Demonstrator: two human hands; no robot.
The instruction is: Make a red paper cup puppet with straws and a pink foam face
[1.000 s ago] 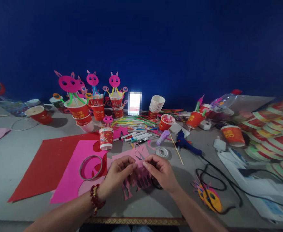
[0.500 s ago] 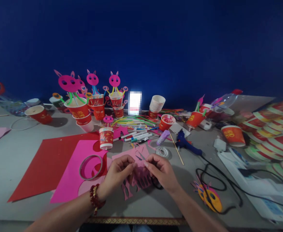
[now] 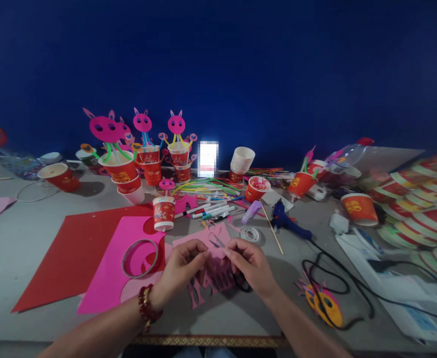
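My left hand [image 3: 188, 261] is closed in a pinch, thumb against forefinger, above a cut pink paper sheet [image 3: 199, 233]. What lies between its fingertips is too small to make out. Facing it, a short gap away, my right hand [image 3: 250, 263] pinches in the same way, its held piece also unclear. A thin grey blade-like strip [image 3: 217, 240] shows over the sheet by the right fingertips. Partly hidden under the right palm is a black loop [image 3: 244, 286], perhaps a scissors handle. Slitted pink paper strips [image 3: 196, 293] hang below the hands.
A tape ring [image 3: 124, 261] lies on magenta paper [image 3: 102, 278] at left, beside red paper [image 3: 54, 268]. Paper cups with pink animal faces [image 3: 142, 122] stand behind. Markers [image 3: 213, 211], clear tape [image 3: 250, 234], a blue glue gun [image 3: 289, 221] and its black cord [image 3: 349, 276] lie around.
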